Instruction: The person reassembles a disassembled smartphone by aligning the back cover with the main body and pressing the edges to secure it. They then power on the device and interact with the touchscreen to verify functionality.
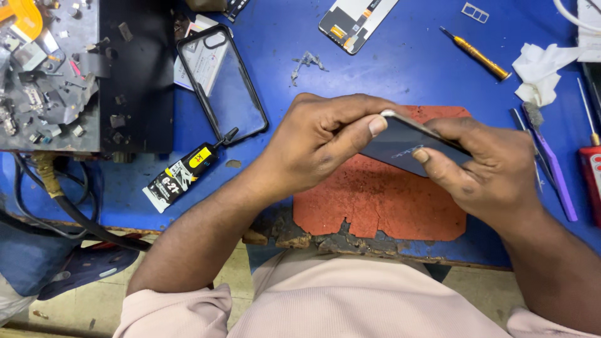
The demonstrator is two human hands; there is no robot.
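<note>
- my left hand [313,147] curls in from the left, thumb pressed flat and pointing right, fingers bent over the top.
- my right hand [485,166] meets it from the right, thumb angled left, fingers wrapped.
- both forearms converge, pinching together.

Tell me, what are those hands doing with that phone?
A person holds a dark phone in both hands over a worn red mat on a blue table. The left hand and right hand pinch its edges with their fingers. A glue tube, a clear case and a screwdriver lie nearby.
</note>
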